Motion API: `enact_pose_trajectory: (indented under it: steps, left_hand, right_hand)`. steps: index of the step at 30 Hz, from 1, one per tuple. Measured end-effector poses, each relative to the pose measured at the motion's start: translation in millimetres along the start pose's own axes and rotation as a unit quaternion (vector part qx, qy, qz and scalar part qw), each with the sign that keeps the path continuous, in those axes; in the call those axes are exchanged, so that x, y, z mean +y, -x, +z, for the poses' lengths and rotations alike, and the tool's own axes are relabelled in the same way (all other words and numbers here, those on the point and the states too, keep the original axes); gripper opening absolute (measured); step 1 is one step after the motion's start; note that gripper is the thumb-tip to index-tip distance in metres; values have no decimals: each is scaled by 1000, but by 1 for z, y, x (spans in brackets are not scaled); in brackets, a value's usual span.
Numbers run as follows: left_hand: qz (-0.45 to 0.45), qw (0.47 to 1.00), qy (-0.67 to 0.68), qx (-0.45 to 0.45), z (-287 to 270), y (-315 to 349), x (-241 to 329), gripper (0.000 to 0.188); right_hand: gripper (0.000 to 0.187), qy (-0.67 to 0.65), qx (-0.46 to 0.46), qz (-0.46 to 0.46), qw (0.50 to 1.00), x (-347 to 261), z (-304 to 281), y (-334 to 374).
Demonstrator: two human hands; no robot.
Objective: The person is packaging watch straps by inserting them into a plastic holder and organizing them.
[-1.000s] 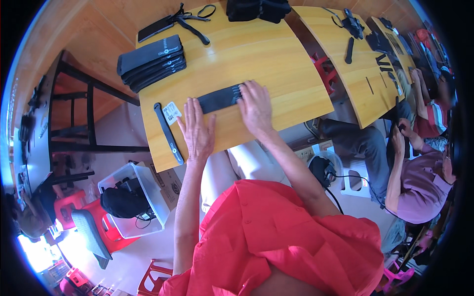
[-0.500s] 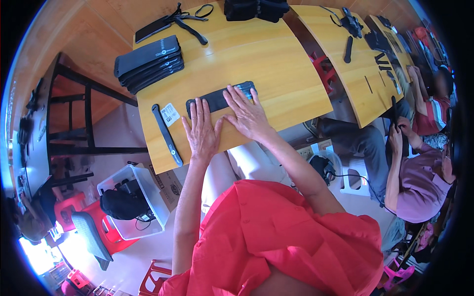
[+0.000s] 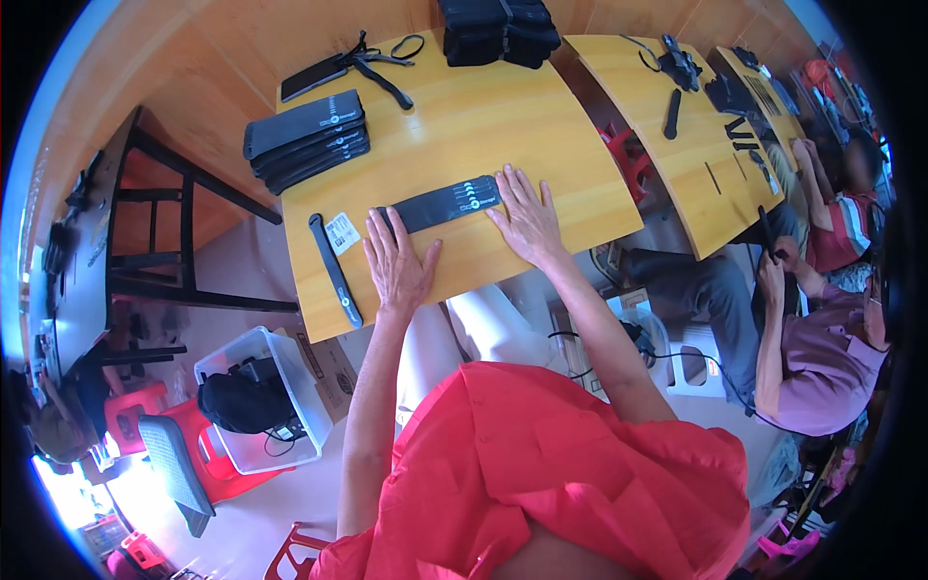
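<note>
A flat black folded fabric piece (image 3: 440,206) with white print lies on the yellow wooden table (image 3: 541,126) in front of me. My left hand (image 3: 396,266) rests at its left end, fingers stretched out flat and the fingertips over the edge. At the right end lies my right hand (image 3: 527,217), spread on the wood and touching or close beside the piece. Left of them are a white label sheet (image 3: 341,233) and a narrow black strap (image 3: 334,271) with a rounded top.
A stack of similar black pieces (image 3: 307,138) stands at the far left. Behind it lie black straps (image 3: 377,77), and a strapped black bundle (image 3: 498,34) sits at the back. A clear plastic bin (image 3: 314,425) is on the floor. A co-worker in purple (image 3: 822,372) sits at right.
My right hand has slid right, off the top of the black piece to its right end, uncovering the white print. My left hand stays at the left end.
</note>
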State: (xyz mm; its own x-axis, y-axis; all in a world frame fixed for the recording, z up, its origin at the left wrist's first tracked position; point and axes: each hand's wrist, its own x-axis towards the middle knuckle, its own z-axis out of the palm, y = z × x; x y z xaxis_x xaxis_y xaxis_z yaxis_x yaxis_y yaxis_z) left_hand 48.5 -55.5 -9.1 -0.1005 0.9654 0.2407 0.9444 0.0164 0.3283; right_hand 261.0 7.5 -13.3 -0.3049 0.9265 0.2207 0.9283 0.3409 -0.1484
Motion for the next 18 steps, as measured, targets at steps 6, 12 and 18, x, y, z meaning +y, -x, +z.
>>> enact_pose_trajectory:
  steps: [6, 12, 18]
  left_hand:
    - [41, 999, 23, -9, -20, 17, 17, 77]
    - [110, 992, 22, -59, -8, 13, 30, 71]
    - [107, 992, -22, -66, -7, 8, 37, 71]
  right_hand:
    - [57, -62, 67, 26, 995, -3, -10, 7]
    - [37, -147, 92, -109, 979, -34, -22, 11]
    - [38, -130, 49, -116, 984, -33, -16, 8]
